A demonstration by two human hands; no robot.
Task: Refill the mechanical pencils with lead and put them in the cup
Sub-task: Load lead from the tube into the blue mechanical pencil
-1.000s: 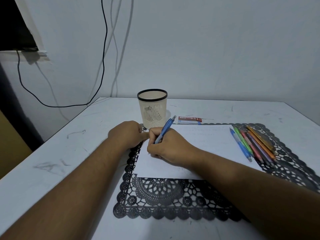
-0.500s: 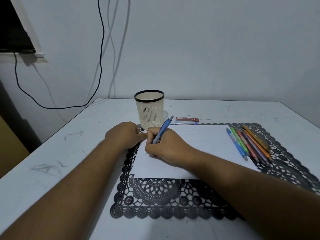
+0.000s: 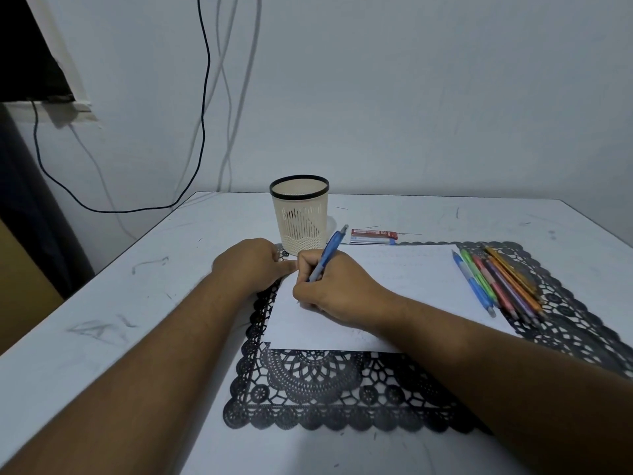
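Right hand grips blue pencil at frame center; left hand, fingers hidden, steadies paper. Test w/ light strokes.

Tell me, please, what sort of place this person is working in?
Probably a home desk or study corner: a scuffed white table against a bare wall with hanging cables, a lace placemat, and a pencil cup.

A blue mechanical pencil leans tilted, tip down on the white paper, its cap toward the cup. The cream, black-rimmed cup stands upright. A red lead case lies flat just beside it. Six coloured pencils lie side by side at right.
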